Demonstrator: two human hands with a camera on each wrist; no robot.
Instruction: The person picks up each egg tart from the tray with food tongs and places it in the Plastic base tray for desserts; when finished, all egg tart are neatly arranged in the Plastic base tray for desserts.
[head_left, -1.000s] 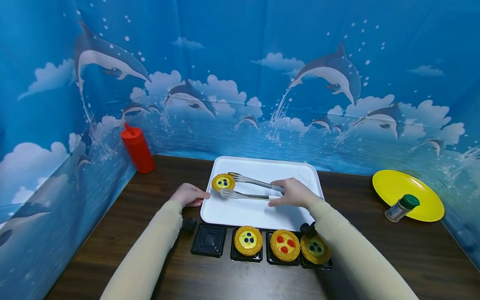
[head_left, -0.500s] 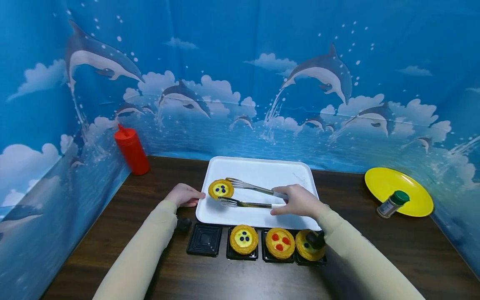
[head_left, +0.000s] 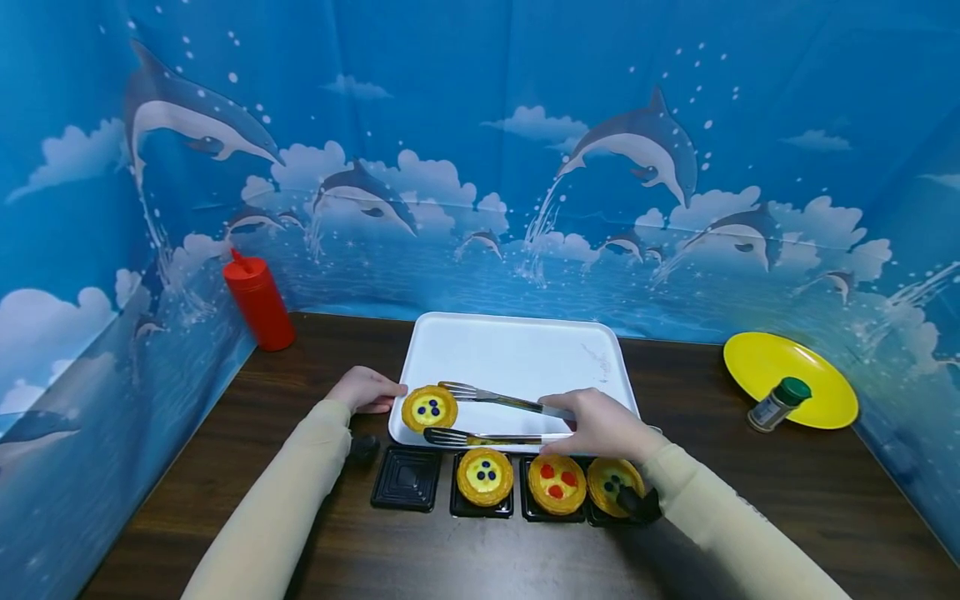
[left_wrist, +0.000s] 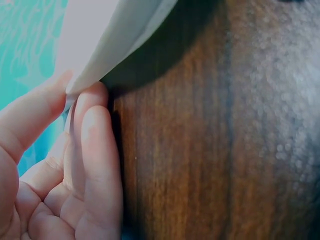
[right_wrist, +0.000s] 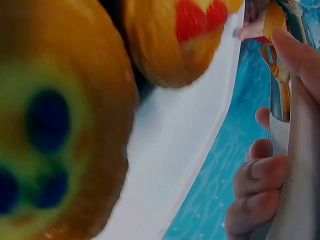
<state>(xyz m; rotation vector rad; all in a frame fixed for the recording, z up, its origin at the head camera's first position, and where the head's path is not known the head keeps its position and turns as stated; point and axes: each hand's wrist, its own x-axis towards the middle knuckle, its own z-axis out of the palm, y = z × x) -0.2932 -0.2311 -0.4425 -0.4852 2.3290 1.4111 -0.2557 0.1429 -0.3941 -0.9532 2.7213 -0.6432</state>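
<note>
My right hand [head_left: 600, 421] grips a pair of metal tongs [head_left: 517, 403] with pale handles, their slotted ends pointing left. At those ends is an egg tart [head_left: 430, 408] with dark blue berries, one tong end behind it and the other in front. It overlaps the front left of the white tray [head_left: 517, 350]. In the right wrist view, the fingers [right_wrist: 255, 175] curl around the tongs' handles. My left hand [head_left: 367, 388] pinches the tray's left rim; its wrist view shows thumb and fingers [left_wrist: 97, 145] on either side of the tray edge [left_wrist: 120, 45].
Before the tray stand a black square holder [head_left: 406, 479], a blue-berry tart [head_left: 484, 477], a red-fruit tart [head_left: 557, 484] and another blue-berry tart [head_left: 611, 479], each in a black holder. A red squeeze bottle [head_left: 259, 302] is left; a yellow plate [head_left: 817, 387] and green-capped shaker [head_left: 780, 403] are right.
My right hand has brought the tongs and the egg tart toward the front edge of the tray. My left hand has stayed at the tray's rim. The head view has turned slightly right.
</note>
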